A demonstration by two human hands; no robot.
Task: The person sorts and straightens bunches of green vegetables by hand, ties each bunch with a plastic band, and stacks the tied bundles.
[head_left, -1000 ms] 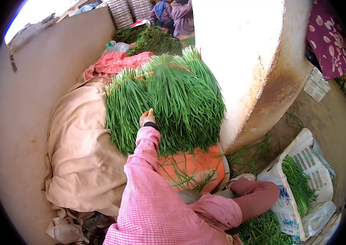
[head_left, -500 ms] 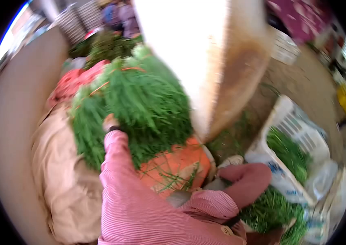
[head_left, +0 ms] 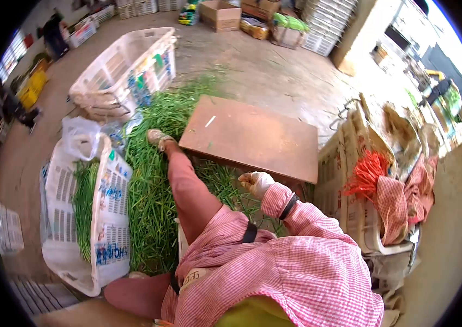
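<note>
My right hand (head_left: 258, 184), in a white glove with bare fingertips, hovers just by the near edge of a low brown tabletop (head_left: 250, 136). Its fingers curl inward and nothing shows in them. A dark band circles the wrist. My left hand is out of view. Long, thin green leaves (head_left: 152, 201) lie heaped on the floor around my outstretched leg, left of the tabletop. More of these greens (head_left: 85, 201) fill part of a white plastic crate (head_left: 112, 204) at the left.
Beyond the heap stands another white crate (head_left: 122, 71). To the right, a worn crate (head_left: 340, 158) bears red strings (head_left: 367, 173) and checked cloth (head_left: 394, 207). Cardboard boxes (head_left: 220, 15) and stacked crates (head_left: 329, 22) line the back. A person (head_left: 55, 35) is far left.
The view has swung round from tied green bunches, where one hand touched the leaves, to the low tabletop and floor heap. The greens crate now appears at left, and my right hand is visible.
</note>
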